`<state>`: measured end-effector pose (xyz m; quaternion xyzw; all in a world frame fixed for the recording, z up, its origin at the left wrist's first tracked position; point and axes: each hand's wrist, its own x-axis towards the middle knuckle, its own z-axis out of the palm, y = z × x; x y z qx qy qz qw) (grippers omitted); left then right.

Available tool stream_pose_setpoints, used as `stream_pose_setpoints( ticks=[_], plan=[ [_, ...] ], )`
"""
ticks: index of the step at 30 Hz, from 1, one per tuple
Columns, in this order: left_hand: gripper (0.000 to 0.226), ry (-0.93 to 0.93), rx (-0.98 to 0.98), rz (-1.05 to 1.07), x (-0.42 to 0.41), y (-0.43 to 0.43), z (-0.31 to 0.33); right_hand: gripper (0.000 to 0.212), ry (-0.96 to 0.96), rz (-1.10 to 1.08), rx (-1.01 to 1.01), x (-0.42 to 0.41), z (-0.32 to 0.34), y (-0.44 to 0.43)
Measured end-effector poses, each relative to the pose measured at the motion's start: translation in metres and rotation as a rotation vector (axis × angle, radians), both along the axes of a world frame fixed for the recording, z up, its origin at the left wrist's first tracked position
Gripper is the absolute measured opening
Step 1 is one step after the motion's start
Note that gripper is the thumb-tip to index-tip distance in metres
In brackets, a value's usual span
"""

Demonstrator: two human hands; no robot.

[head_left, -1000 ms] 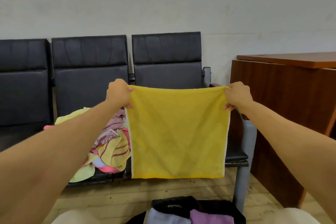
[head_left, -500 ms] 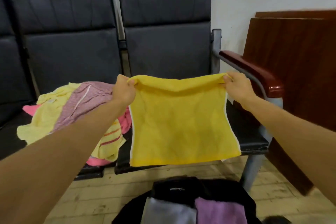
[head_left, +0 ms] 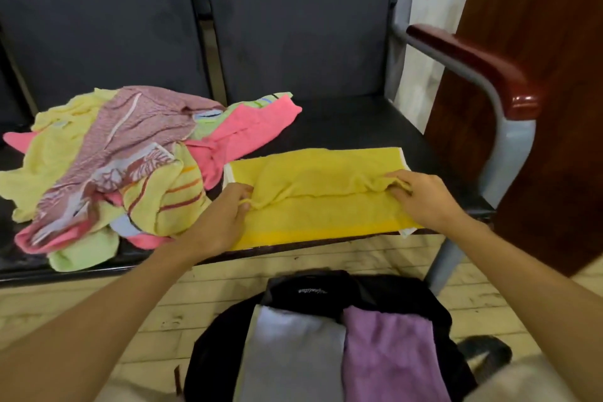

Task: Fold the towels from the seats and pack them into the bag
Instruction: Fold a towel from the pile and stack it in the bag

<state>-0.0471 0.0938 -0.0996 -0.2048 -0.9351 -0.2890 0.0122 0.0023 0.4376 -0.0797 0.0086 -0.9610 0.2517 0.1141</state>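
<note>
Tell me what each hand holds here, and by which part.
Both hold the yellow towel lying on the seat. The left hand pinches the folded-over edge at its left end, and the right hand grips the same edge at its right end.

- Bare black seat surface (head_left: 342, 127) lies open beyond the yellow towel (head_left: 319, 202), reaching to the backrest (head_left: 293, 36).
- A heap of unfolded towels (head_left: 107, 160) crowds the left, its pink corner just beside the yellow towel.
- A grey frame with red armrest (head_left: 470, 59) walls the right side; a wooden panel (head_left: 538, 108) stands behind it.
- On the near floor, the open black bag (head_left: 313, 287) sits below the seat edge, with floorboards (head_left: 98, 303) free to its left.
</note>
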Motion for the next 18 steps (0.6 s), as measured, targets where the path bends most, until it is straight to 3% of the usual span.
stream_pose_setpoints(
  ticks=[6,12,18],
  plan=[
    [0.028,0.059,0.093,0.117,-0.017,0.012,0.004,0.027,0.058,-0.037,-0.015,-0.028,-0.009,0.004],
    [0.022,0.024,0.292,0.281,-0.007,0.003,0.031,0.026,0.217,-0.243,-0.215,-0.021,0.006,0.004],
    [0.014,0.034,0.276,0.267,0.015,-0.007,0.043,0.024,0.248,-0.196,-0.321,0.002,0.024,0.005]
  ],
)
